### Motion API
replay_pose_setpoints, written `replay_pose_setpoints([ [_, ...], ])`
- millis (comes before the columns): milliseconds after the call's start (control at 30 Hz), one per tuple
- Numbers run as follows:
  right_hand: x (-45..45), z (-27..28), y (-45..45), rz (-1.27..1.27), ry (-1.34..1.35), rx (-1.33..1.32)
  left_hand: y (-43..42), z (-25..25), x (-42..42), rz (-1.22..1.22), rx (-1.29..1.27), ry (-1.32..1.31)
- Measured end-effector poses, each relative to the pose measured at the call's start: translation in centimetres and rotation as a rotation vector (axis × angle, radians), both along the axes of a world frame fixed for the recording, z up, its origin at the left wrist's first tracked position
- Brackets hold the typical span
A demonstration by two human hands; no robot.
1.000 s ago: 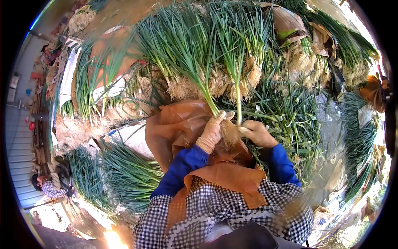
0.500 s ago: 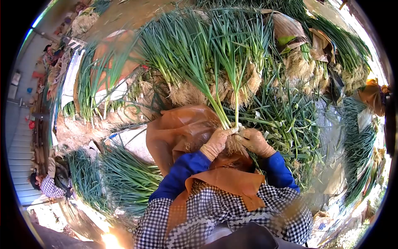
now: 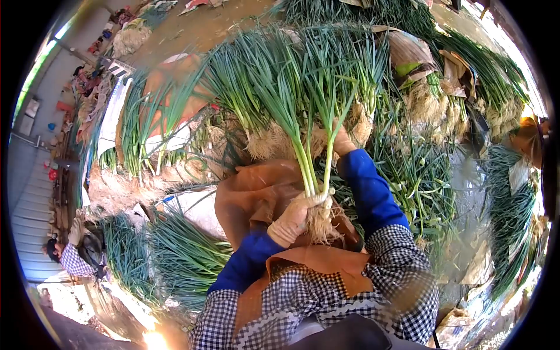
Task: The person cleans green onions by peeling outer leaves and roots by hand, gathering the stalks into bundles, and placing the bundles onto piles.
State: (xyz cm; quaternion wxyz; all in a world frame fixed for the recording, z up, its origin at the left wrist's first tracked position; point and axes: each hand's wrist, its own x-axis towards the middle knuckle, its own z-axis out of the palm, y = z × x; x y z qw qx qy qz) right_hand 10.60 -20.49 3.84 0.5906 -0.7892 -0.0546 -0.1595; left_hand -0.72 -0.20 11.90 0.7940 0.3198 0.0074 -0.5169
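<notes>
While left hand [image 3: 296,216] clasped long green, white-based onion stalks [image 3: 304,163] near roots, splayed outer stalk [image 3: 328,163] risked slipping if hold loosened; right hand [image 3: 342,141] partly hidden, grip unclear.

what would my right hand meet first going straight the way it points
Your right hand would probably meet the piled green onions; the held stalks partly hide its fingers, so depth is unclear.

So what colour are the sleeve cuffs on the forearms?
Blue, shown best in the head view.
</notes>
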Motion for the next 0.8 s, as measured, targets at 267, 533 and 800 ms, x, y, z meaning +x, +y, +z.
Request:
replay_pose_setpoints([
  [267, -9.5, 2.7, -9.0, -0.226, 0.447, 0.365, 14.7, 13.5, 3.6, 0.153, -0.170, 0.079],
  [533, -8.8, 3.8, -5.6, -0.263, 0.681, -0.701, 18.0, 19.5, 10.7, 0.252, -0.634, -0.604],
  [800, -1.2, 2.2, -2.8, -0.233, 0.703, -0.696, 4.6, 3.4, 10.0, 0.512, 0.303, -0.368],
])
